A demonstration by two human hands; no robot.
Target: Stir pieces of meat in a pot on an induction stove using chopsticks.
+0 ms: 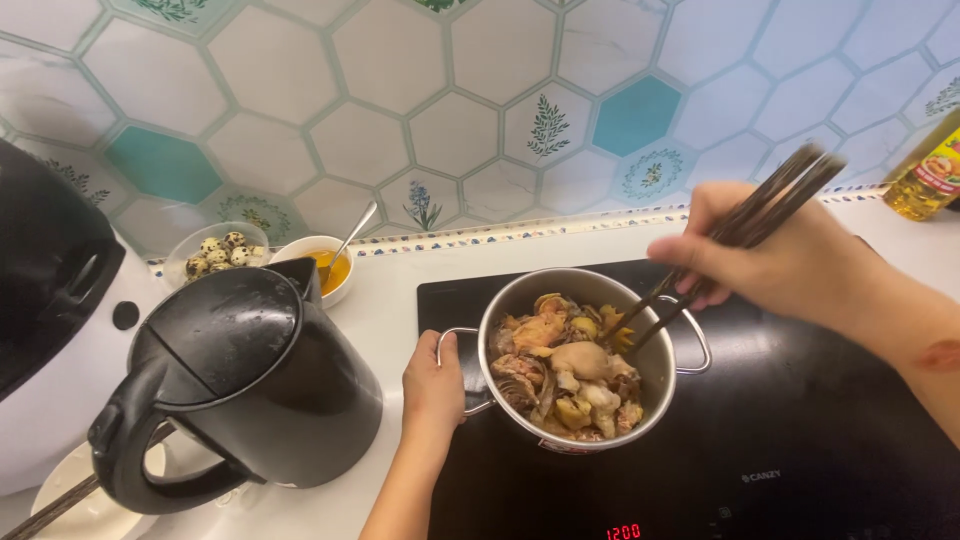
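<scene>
Holding, left hand point(432, 388): grip closed on the near handle of the steel pot point(655, 385) — sitting on the black cooktop point(800, 440).
Right hand point(770, 262): pinching dark chopsticks point(735, 240), tips among meat pieces point(570, 370).
Worktop point(385, 300): black kettle point(240, 390) left — egg bowl point(215, 252) behind.

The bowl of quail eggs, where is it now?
In the head view, the bowl of quail eggs sits at the left by the tiled wall, behind the black kettle, beside the white sauce bowl.
</scene>
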